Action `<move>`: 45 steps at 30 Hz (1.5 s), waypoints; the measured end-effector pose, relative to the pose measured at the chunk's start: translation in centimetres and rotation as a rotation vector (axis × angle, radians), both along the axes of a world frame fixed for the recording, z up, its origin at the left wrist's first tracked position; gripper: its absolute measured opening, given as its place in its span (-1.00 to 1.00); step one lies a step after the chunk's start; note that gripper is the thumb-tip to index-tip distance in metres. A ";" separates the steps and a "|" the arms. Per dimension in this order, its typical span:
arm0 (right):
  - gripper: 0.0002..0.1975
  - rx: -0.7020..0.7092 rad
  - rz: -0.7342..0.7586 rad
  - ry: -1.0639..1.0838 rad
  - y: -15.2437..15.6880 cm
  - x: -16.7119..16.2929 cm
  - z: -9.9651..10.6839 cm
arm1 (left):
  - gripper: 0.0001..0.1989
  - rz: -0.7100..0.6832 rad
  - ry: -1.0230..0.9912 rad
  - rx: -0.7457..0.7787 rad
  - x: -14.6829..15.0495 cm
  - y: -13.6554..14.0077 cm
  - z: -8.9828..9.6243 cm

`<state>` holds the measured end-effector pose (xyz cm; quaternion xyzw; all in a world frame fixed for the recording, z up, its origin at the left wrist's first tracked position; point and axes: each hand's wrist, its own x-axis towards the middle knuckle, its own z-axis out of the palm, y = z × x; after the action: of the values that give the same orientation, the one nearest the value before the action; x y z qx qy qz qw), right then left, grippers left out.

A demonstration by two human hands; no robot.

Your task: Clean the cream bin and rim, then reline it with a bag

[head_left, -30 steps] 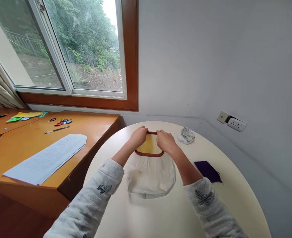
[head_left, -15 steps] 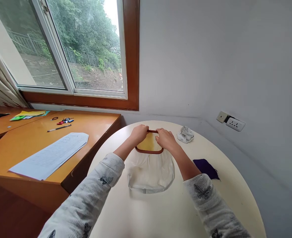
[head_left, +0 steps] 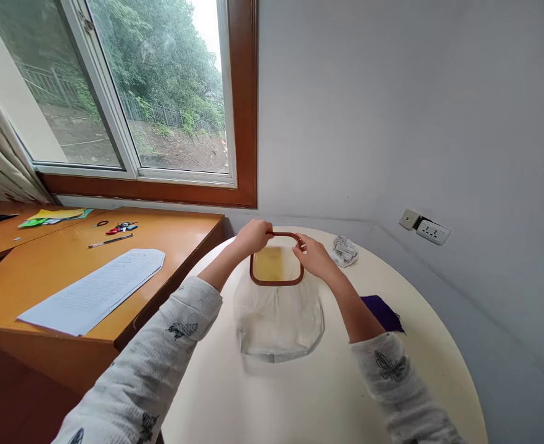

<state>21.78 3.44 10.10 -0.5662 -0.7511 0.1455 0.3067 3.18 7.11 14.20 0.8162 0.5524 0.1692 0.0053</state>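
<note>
Central, over the far half of a round cream table (head_left: 272, 407): a reddish-brown rounded-square frame (head_left: 276, 283), held in 2 bare hands. At the top bar, toward its left corner: left hand (head_left: 252, 237), fingers together and clamped on the bar. At the upper right corner: right hand (head_left: 316, 256), fingers bent around the frame, thumb in front of the opening; firmness of grip not possible to tell. Inside the opening: a yellow patch (head_left: 268, 265), deeper in tone at left than at right. Below the frame, toward the viewer: sheer whitish material (head_left: 279, 324) with a greyish curved edge; cannot tell whether fastened to the frame.

On the table at right: a crumpled whitish piece (head_left: 345, 251), cloth or plastic unclear, near the right hand; closer to the viewer, a dark purple cloth (head_left: 385, 313), partly behind the right forearm. Over both forearms: pale grey sleeves with dark butterfly prints.

At left, on an orange-brown wooden desk (head_left: 179, 231): printed sheets (head_left: 100, 290), 1 pen (head_left: 110, 240), a bunch of keys (head_left: 123, 228) and coloured papers (head_left: 61, 214). Beyond: a sliding window (head_left: 170, 80); on the wall at right, a socket (head_left: 433, 232).
</note>
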 end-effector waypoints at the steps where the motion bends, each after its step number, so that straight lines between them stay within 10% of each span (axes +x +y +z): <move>1: -0.54 -0.029 0.023 0.102 -0.2 0.3 0.1 | -0.82 -0.005 -0.016 0.006 -0.2 -0.2 0.5; 9: -0.47 -0.221 0.267 0.661 -3.7 1.8 1.7 | -0.81 0.034 -0.165 0.005 -2.1 -2.0 3.6; 19: -0.42 -0.325 0.272 0.910 -4.9 0.9 1.2 | -0.33 0.103 -0.246 0.055 -1.6 -4.4 2.2; 33: -0.68 -0.224 0.234 0.733 -3.4 3.0 1.5 | -0.71 -0.109 -0.275 0.027 -1.9 -5.8 3.1; 39: -0.34 -0.095 0.096 1.006 -2.1 2.3 1.1 | -0.57 0.026 -0.405 -0.077 -1.2 -6.4 0.9; 45: -0.44 0.045 0.044 0.839 -1.3 0.2 -1.1 | -0.52 0.200 -0.337 -0.053 -0.4 -7.4 -1.6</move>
<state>22.01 2.11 9.00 -0.4347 -0.5762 0.3533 0.5951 2.76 -0.27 12.57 0.7172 0.6261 0.2883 0.1024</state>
